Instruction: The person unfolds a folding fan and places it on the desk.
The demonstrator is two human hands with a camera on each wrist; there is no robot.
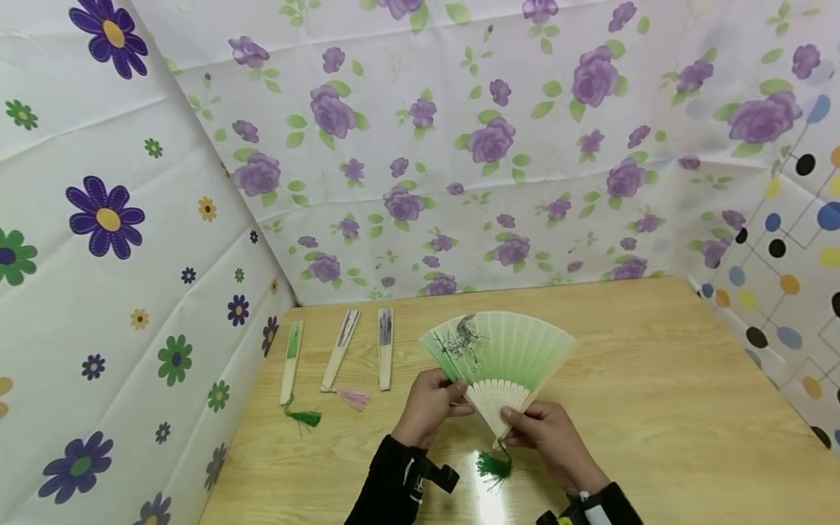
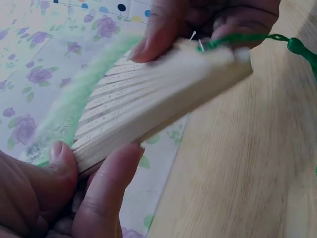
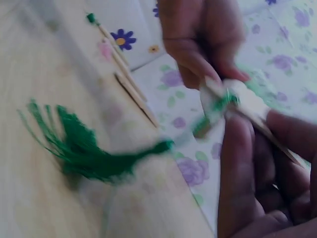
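A green folding fan (image 1: pixel 518 346) with pale ribs and a dark printed tree is spread partly open above the table. My left hand (image 1: pixel 428 408) pinches its left outer rib between thumb and fingers, as the left wrist view also shows at the ribs (image 2: pixel 124 114). Lower on the right side, my right hand (image 1: pixel 547 437) grips the ribs near the pivot, thumb on the front. From the pivot hangs a dark green tassel (image 1: pixel 494 467), which swings out in the right wrist view (image 3: pixel 99 153). Part of the right hand's fingers is hidden behind the fan.
Three folded fans lie at the table's left: one green (image 1: pixel 292 361) with a green tassel (image 1: pixel 305 418), one (image 1: pixel 341 350) with a pink tassel (image 1: pixel 353 398), and a grey-patterned one (image 1: pixel 385 350). Flower-printed sheets (image 1: pixel 407 146) enclose the wooden table (image 1: pixel 656 364) at the back and sides.
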